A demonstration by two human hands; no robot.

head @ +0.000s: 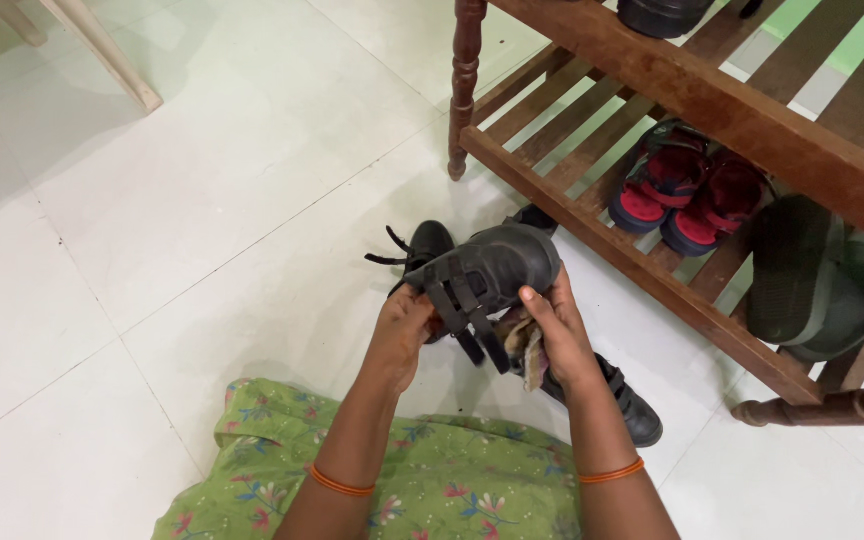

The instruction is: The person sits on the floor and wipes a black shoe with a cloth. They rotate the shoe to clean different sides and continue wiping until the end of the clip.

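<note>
black strap shoe (492, 268) was gripped by left hand (402, 325) at 9 o'clock | right hand (552, 330) with cloth (524, 338) at 4 | long axis 8-to-2 | both equally near

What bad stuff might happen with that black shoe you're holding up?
The black shoe is gripped only at its edges by the left hand and right hand, so it might slip onto the tiled floor. Its loose straps dangle and may snag the cloth in the right hand.
</note>
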